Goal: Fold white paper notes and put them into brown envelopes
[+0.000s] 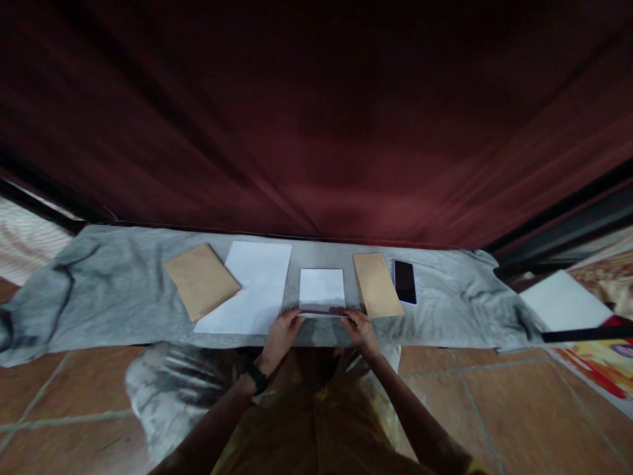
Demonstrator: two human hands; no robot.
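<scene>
Both ends pinched

My left hand [283, 338] and right hand [362, 333] grasp a thin white paper [320, 316] near the front edge of the grey cloth [455, 290]. Just beyond lies a white paper square [321, 285]; rightward, a brown paper rectangle [378, 284], then a smartphone [405, 282].

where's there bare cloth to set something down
Widest on the grey cloth: left of the left brown paper and right of the phone. Slim gaps flank the small white paper. Crowded: middle front, where left hand and right hand hold a thin sheet; and where that brown paper overlaps the big white paper.
</scene>
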